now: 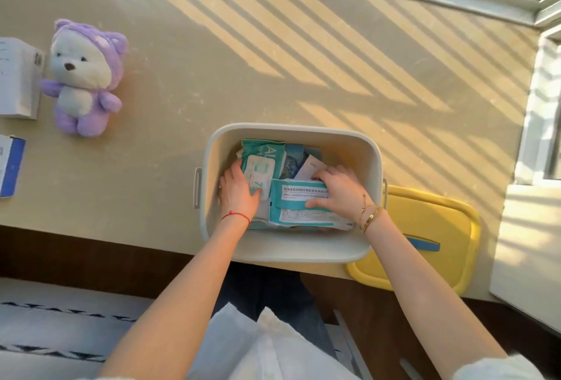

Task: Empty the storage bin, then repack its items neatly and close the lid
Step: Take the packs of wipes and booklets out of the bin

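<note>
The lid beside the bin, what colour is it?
Yellow, with a blue handle strip; the lid shows best in the head view, lying right of the bin.

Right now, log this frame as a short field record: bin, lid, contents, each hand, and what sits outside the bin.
bin: pale storage bin, open, at the table's near edge
lid: yellow lid, off, lying right of the bin
contents: teal wipes pack, teal-and-white packet, other flat packets behind
left hand: left hand gripping the wipes pack
right hand: right hand gripping the teal-and-white packet
outside bin: purple plush bear, white box, blue-edged box at far left
</note>
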Demonstrator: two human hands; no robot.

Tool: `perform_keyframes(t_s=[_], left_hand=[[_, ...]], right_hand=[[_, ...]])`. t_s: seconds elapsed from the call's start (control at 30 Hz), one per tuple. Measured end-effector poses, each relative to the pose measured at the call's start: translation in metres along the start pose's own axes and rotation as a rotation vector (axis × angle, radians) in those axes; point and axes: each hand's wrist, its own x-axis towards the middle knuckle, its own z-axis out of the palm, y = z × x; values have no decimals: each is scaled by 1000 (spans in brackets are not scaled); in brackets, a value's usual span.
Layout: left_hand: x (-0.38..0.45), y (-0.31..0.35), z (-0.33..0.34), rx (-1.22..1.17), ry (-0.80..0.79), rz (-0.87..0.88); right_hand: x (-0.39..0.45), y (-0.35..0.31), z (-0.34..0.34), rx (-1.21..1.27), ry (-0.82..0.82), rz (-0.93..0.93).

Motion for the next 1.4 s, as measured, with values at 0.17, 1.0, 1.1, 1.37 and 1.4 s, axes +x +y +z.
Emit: perform_keyframes(t_s=[0.17, 1.0, 1.1, 1.37, 1.4], left_hand=[[-2, 1, 7, -140, -40, 68], [-39, 15, -6, -402, -100, -3], [-50, 14, -25, -445, -102, 5], [-109, 3, -93, -785, -105, 65], [-117, -1, -101, -820, -104, 74]], right_hand=[[-13, -2, 6, 5, -40, 53], [-106, -45, 10, 1106, 474, 434], [-118, -52, 4, 1152, 518, 397], [-153, -89, -19, 1160, 580, 289], [-158, -96, -23, 1160, 581, 268]])
